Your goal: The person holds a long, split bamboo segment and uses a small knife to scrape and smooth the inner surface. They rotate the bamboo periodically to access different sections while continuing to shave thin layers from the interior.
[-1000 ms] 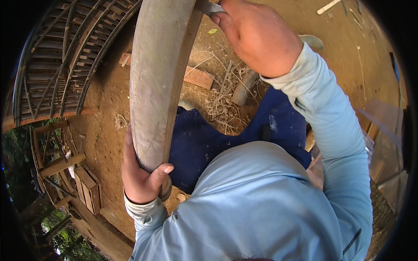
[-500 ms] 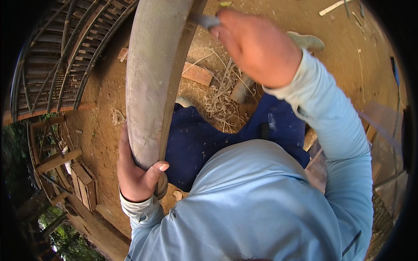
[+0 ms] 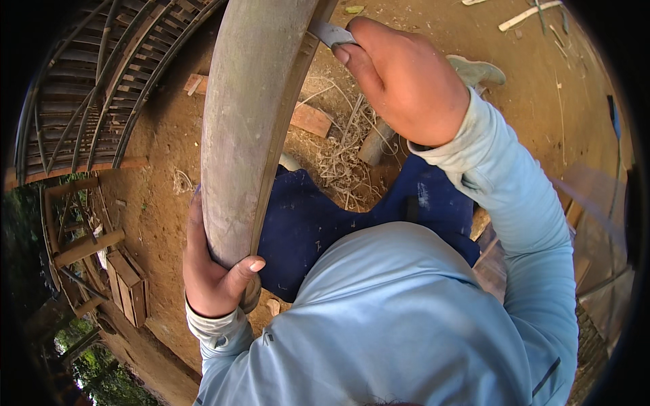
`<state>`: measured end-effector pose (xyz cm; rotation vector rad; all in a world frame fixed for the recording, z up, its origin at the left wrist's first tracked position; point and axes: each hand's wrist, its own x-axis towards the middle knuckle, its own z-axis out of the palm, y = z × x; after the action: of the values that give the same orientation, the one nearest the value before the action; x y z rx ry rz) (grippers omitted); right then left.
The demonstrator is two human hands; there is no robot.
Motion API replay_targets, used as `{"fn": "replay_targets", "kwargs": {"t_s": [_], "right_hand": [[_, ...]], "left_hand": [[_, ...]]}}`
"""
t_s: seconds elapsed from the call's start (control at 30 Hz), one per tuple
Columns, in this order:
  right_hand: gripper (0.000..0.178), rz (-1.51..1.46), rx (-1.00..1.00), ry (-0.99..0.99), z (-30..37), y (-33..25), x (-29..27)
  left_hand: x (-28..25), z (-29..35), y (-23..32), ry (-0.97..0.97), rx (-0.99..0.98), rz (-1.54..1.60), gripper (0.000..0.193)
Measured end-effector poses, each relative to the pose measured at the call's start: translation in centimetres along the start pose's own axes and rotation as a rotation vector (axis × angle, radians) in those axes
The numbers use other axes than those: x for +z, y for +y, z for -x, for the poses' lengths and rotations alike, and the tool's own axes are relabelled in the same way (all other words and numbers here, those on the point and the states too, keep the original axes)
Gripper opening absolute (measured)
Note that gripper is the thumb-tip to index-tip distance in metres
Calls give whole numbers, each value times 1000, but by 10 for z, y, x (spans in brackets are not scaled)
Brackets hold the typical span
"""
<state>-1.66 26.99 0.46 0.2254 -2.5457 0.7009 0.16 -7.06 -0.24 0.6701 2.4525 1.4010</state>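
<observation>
Dirt yard, shavings below pole | pole [image 3: 254, 122] upright, centre | left hand [image 3: 213, 274] wrapped tight round pole's lower end, unchanged | right hand [image 3: 406, 78] fisted on knife [image 3: 328, 32], now lower along pole's right edge; stroke advancing

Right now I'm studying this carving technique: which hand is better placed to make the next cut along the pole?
Right. The right hand grips the knife, blade against the grey pole's edge. The left hand is wrapped around the pole's lower end, steadying it.
</observation>
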Motion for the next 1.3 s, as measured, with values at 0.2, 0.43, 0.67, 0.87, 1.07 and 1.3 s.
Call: {"fn": "replay_targets", "kwargs": {"t_s": [0.2, 0.43, 0.67, 0.87, 1.07, 1.3], "right_hand": [[16, -111, -70, 12, -8, 4, 9], [19, -46, -69, 67, -3, -4, 9], [13, -39, -49, 37, -1, -4, 6], [14, -25, -18, -20, -3, -9, 5], [15, -53, 8, -32, 2, -12, 10], [15, -80, 144, -107, 6, -20, 12]], "left_hand": [[2, -2, 0, 10, 2, 12, 119], [1, -1, 5, 9, -18, 14, 119], [1, -2, 6, 13, -14, -9, 118], [5, -3, 5, 39, 7, 8, 118], [4, -2, 5, 35, 2, 13, 119], [3, -1, 4, 28, 9, 12, 118]]}}
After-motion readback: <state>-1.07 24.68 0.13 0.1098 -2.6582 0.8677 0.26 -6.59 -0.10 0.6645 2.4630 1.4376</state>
